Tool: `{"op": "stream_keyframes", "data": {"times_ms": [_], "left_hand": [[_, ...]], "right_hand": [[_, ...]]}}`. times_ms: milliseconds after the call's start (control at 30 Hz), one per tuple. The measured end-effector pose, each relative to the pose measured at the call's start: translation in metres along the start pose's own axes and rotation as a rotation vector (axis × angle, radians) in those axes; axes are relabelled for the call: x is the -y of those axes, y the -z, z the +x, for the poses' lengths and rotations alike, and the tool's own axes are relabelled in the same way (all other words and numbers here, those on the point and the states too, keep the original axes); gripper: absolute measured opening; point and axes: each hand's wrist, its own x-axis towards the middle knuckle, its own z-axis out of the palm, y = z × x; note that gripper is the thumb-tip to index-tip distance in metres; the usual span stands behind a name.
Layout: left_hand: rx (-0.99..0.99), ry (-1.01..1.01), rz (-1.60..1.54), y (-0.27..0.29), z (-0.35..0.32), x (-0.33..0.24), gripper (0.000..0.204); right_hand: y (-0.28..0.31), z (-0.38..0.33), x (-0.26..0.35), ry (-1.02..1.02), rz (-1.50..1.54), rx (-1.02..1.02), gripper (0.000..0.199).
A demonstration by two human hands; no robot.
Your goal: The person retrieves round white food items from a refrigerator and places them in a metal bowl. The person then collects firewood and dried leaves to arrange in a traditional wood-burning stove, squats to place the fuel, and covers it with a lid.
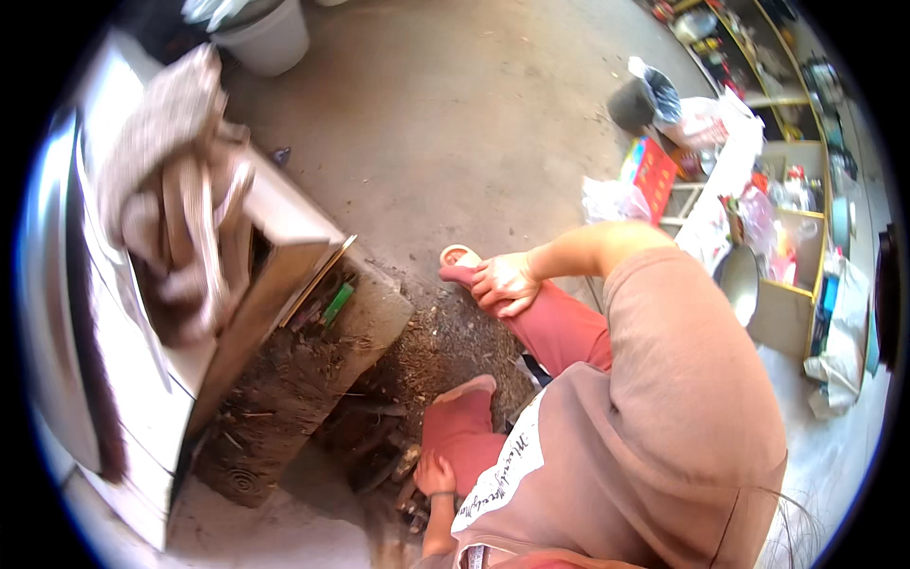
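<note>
My right hand (504,283) lies over the lower part of my right trouser leg (559,327), fingers slightly apart on the reddish cloth. Just beyond it the tip of my shoe or slipper (460,254) shows. Against my left trouser leg (462,431) rests my left hand (436,474), a dark band at its wrist; its fingers lie on the cloth, partly hard to make out. Beside that hand are a short piece of wood (406,463) and several dark sticks. To the left, a dirt-covered ledge (284,394) carries a small green object (337,304).
Gloves or cloths (180,180) hang blurred at upper left, near a white bucket (270,43). On the right stand a dark bin (631,104) with a bag, a red box (652,171), a metal pan (737,283) and shelves (791,180) of bottles and bags.
</note>
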Motion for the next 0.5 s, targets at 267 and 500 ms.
{"op": "stream_keyframes", "data": {"times_ms": [267,500], "left_hand": [[0.507,0.181,0.010,0.132,0.037,-0.235,0.052],[0.591,-0.092,0.040,0.246,0.119,-0.387,0.049]], "right_hand": [[0.038,-0.065,0.190,-1.497,0.058,0.284,0.083],[0.151,-0.173,0.260,-1.547,0.631,0.190,0.083]]}}
